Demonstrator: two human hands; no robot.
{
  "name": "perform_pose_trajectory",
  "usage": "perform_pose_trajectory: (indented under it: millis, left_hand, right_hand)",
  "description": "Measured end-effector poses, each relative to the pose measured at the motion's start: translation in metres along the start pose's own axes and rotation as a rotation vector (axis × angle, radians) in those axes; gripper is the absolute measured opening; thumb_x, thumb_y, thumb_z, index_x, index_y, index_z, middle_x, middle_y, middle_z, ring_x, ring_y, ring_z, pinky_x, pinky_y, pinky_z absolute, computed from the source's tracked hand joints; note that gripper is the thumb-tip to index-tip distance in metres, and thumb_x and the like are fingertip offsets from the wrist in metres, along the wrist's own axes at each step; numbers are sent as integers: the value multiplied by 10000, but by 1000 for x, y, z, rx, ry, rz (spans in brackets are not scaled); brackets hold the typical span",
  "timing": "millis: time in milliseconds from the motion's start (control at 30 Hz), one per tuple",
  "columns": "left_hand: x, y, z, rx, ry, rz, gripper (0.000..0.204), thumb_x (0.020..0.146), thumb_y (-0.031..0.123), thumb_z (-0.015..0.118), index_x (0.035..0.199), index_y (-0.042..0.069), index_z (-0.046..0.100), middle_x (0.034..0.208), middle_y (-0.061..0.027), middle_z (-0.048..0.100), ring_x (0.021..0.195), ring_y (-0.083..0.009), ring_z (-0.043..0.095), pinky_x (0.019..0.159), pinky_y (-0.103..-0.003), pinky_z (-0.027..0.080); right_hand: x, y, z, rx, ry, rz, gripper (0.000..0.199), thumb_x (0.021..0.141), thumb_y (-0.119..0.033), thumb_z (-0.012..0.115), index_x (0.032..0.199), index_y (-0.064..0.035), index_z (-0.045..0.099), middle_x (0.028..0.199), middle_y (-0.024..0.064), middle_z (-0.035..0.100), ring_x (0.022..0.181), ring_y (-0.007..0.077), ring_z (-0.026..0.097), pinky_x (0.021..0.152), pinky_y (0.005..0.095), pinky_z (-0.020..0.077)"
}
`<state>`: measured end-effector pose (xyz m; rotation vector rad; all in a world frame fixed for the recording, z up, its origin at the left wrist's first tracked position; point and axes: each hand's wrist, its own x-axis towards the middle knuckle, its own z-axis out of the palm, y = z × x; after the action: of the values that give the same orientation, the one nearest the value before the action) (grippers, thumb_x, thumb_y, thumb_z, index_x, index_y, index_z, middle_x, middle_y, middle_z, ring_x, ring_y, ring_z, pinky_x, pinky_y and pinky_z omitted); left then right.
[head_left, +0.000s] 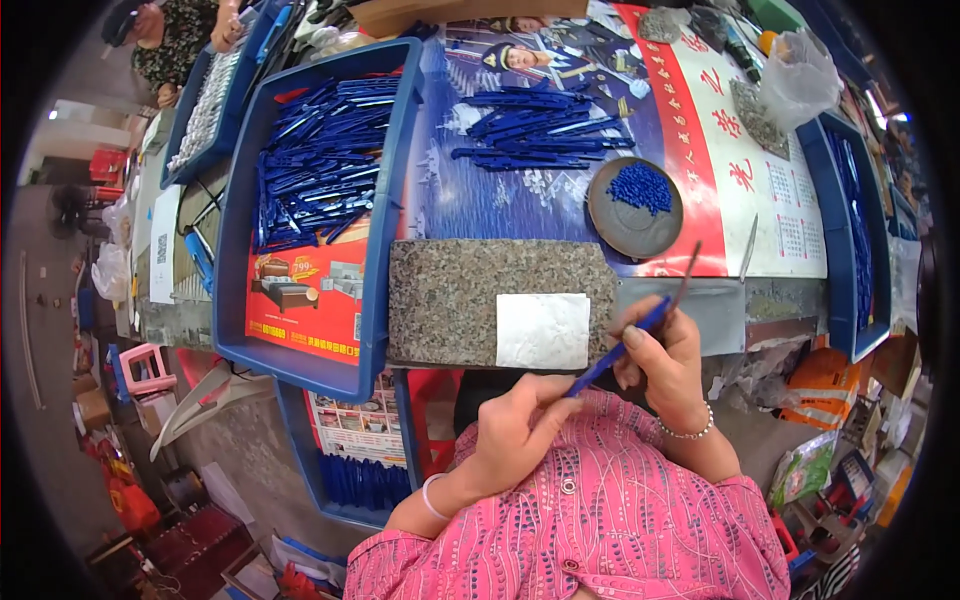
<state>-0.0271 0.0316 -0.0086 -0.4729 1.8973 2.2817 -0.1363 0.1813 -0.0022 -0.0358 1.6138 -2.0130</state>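
Your left hand (515,430) and right hand (672,365) grasp the blue strip (598,370), which slants up rightward; the right is nearer the dish (636,236).

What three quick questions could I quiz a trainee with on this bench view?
1. True or false: the left hand and the right hand are both on the slim blue part.
2. What lies on the speckled slab? A) a cup; B) a white sheet; C) a phone.
3. Fill the gap: the round dish holds a heap of small ____ pieces.

Key: 1 true; 2 B; 3 blue.
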Motion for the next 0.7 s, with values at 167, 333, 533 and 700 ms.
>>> perform_pose_trajectory:
  millis: [167, 333, 533, 700]
  left_hand:
    - [9, 7, -10, 720, 142, 855, 261, 699, -47, 702, 920, -42, 563, 904, -214, 637, 705, -302, 653, 569, -320, 540]
    - [9, 9, -13, 830, 92, 975, 252, 683, -41, 705, 897, -50, 572, 923, -229, 628, 720, -302, 653, 576, -333, 544]
    - [4, 14, -14, 845, 122, 949, 207, 719, -44, 667, 903, -61, 572, 904, -227, 624, 717, -296, 651, 568, -331, 543]
    - [-9, 22, -12, -290, -30, -111, 176, 848, 37, 561, 1008, -35, 542, 776, -162, 640, 569, -182, 620, 502, -243, 490]
  right_hand:
    - [-5, -1, -7, 122, -27, -28, 133, 861, -100, 564, 894, 25, 531, 590, 49, 558, 420, 74, 479, 404, 201, 386]
    - [-5, 0, -6, 146, -34, -37, 140, 864, -110, 566, 893, 22, 528, 586, 49, 554, 420, 78, 480, 402, 205, 386]
    - [-6, -3, 1, 135, -39, -19, 140, 862, -112, 574, 897, 16, 531, 599, 44, 554, 430, 74, 482, 408, 203, 389]
    - [-1, -15, 20, -61, -101, 59, 159, 843, -109, 595, 918, 4, 513, 595, 27, 522, 420, 78, 462, 394, 198, 371]
